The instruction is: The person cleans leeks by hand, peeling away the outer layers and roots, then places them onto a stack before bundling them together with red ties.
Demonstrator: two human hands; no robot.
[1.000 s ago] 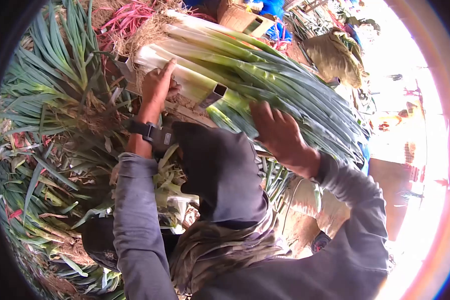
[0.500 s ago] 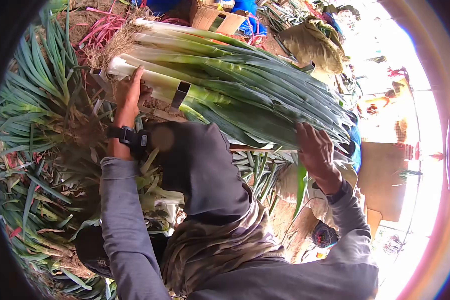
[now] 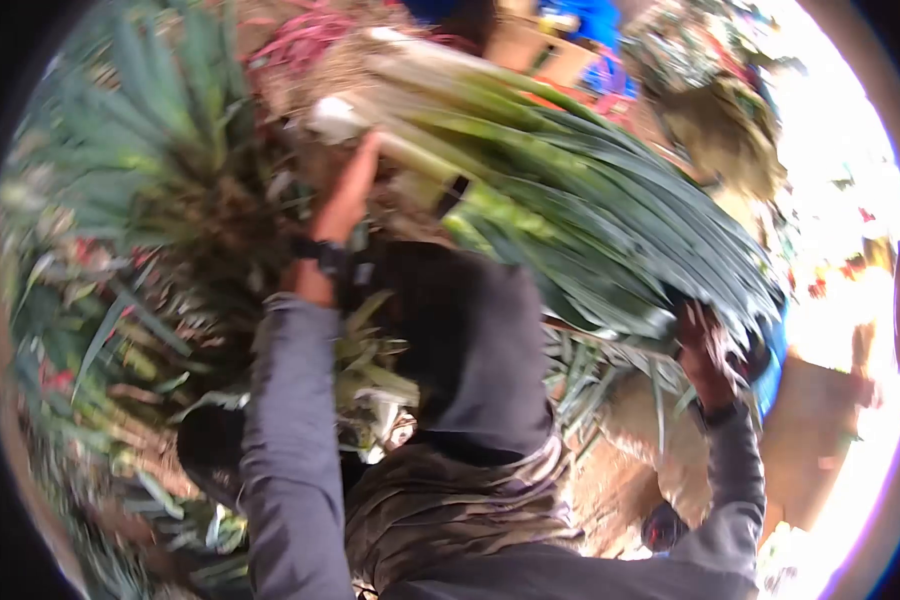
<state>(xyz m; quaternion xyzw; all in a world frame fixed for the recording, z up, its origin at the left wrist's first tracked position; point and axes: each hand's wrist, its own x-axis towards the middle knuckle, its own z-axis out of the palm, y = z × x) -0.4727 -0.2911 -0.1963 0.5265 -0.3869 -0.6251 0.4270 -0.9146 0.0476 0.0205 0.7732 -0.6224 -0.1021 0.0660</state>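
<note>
A pile of leeks [image 3: 580, 190] lies across a metal frame [image 3: 452, 197], white root ends at the left and long green leaves to the right. My left hand [image 3: 348, 190] is stretched along the white base of the nearest leek [image 3: 410, 155], its side touching the stem; motion blur softens the fingers. At the leaf tips, my right hand [image 3: 705, 350] rests with fingers apart against the lower edge of the leaves. The undersides of both hands are hidden. My dark-clad knee [image 3: 460, 340] sits below the pile.
More leeks [image 3: 170, 110] and loose leaves [image 3: 100, 350] cover the ground at left. Pink ties [image 3: 310, 40] lie beyond the roots, near a cardboard box [image 3: 535, 50]. A sack [image 3: 720, 135] is at the upper right, and a cardboard sheet [image 3: 810, 430] lies at the right.
The view has shifted, so the whole scene sits farther right and is blurred. My right hand has slid nearer the leaf tips; my left hand stays by the white ends.
</note>
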